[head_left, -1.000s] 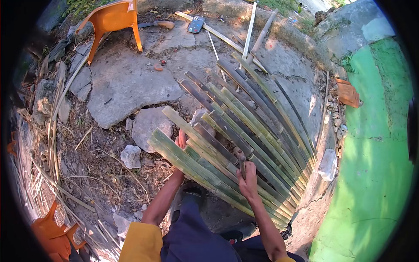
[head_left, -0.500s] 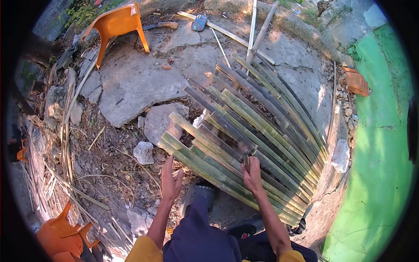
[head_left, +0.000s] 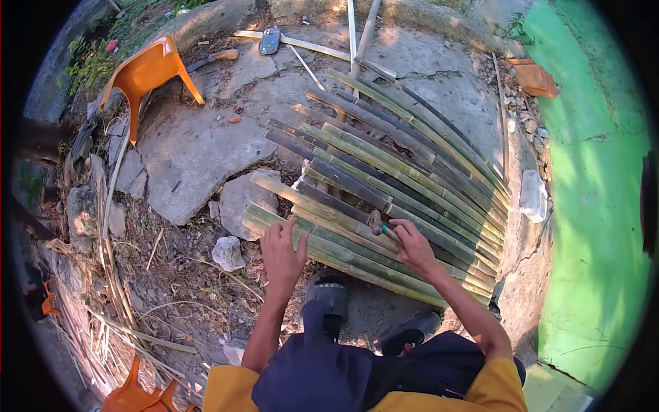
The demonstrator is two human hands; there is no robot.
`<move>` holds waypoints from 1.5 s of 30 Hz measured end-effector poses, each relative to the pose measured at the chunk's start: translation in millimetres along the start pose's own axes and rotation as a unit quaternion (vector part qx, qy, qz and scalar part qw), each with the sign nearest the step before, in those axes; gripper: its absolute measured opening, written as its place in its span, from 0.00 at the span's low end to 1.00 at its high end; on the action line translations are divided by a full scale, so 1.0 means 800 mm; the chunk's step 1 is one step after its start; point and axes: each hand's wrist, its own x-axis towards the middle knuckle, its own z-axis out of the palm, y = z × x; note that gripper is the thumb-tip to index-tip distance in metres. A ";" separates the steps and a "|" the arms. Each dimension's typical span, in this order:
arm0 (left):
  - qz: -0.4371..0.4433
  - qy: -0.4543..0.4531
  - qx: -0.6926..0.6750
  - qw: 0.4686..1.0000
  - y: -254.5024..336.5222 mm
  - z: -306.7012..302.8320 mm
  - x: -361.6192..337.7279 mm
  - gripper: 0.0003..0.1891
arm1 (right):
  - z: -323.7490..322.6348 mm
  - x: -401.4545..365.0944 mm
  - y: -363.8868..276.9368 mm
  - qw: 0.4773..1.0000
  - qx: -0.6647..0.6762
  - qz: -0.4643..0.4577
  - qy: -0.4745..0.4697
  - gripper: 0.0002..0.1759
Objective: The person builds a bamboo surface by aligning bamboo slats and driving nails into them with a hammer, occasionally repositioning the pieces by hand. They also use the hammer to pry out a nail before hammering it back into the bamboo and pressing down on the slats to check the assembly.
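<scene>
Hammer (head_left: 377,222) in right hand (head_left: 412,248); left hand (head_left: 283,255) flat on bamboo slats (head_left: 412,180).

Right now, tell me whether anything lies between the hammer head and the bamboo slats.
Nothing visible does. The hammer in the right hand has its head at the bamboo slats; the left hand lies flat on the slat ends, off to the side.

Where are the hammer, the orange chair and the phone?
hammer (head_left: 375,221), head view, on its metal head.
orange chair (head_left: 141,69), head view, on its broad panel.
phone (head_left: 269,41), head view, on its flat face.
</scene>
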 end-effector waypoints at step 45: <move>0.032 -0.044 -0.212 0.976 0.006 0.032 0.203 0.21 | -0.144 -0.067 0.056 0.995 0.080 0.039 0.048 0.12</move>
